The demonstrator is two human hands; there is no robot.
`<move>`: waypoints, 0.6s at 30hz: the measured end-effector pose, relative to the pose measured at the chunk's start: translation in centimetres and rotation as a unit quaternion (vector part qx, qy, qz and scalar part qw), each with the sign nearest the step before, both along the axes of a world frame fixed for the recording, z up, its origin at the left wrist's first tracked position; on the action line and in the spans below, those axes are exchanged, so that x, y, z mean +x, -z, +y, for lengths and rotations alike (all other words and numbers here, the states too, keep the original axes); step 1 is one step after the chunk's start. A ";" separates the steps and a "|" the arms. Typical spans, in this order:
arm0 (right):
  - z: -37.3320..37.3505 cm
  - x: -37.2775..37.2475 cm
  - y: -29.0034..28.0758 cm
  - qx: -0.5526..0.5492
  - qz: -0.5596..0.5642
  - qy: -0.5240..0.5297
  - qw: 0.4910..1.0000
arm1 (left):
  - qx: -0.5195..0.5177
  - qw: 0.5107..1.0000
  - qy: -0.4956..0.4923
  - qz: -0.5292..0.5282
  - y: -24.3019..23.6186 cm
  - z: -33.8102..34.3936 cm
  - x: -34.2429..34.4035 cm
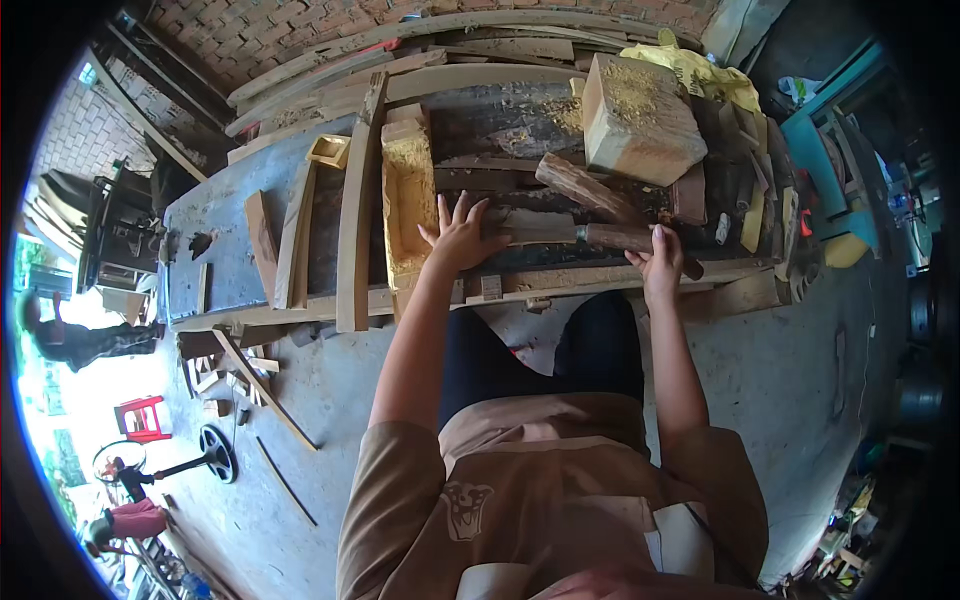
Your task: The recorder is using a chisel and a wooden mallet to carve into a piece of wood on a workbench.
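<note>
On the workbench lies a chisel [628, 237] with a flat blade, a metal collar and a brown wooden handle. My right hand [657, 265] has its fingers curled at the handle; part of the grip is hidden. My left hand [460, 238] is open, fingers spread, between the blade and a hollowed wooden block [399, 215]. Its thumb side reaches the blade's end. Yellowish bare wood shows in the block's long trough. Just beyond the chisel, a short rounded length of wood [585, 187] rests at a slant.
A large squared timber block [640, 125] topped with sawdust stands at the back right. Long boards [358, 215] cross the bench on the left, near a small wooden box [329, 151]. Offcuts [212, 383] and a red stool [143, 419] are on the floor at left.
</note>
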State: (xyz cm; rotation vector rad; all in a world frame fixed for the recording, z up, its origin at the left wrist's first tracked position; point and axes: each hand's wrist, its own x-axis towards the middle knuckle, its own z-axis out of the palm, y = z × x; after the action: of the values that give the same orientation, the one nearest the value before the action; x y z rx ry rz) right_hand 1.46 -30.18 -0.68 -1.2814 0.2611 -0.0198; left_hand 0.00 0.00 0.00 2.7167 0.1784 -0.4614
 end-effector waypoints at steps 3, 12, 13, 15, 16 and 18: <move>1.1 0.4 -2.3 -0.004 -0.035 0.044 0.998 | 0.002 1.000 -0.001 -0.002 0.0 0.3 0.3; 3.6 2.1 -10.0 -0.219 -0.280 -0.083 0.931 | -0.001 1.000 -0.006 0.002 -0.1 0.0 0.3; 4.2 2.3 -10.3 -0.274 -0.356 -0.083 0.889 | -0.001 1.000 -0.006 0.001 -0.1 -0.1 0.4; 5.9 2.0 -11.1 -0.318 -0.403 -0.062 0.856 | -0.003 1.000 -0.006 0.000 -0.1 -0.2 0.4; 6.9 1.4 -12.0 -0.332 -0.426 -0.083 0.837 | -0.003 1.000 -0.007 0.001 -0.1 -0.2 0.3; 8.5 0.7 -13.6 -0.350 -0.439 -0.124 0.818 | -0.004 1.000 -0.008 0.003 -0.1 -0.2 0.2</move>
State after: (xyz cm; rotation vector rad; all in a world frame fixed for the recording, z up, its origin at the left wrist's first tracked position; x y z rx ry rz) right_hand 2.12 -21.64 12.95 -1.8806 -0.7897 -0.5175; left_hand 0.18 -0.21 0.12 2.7039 0.1986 -0.4661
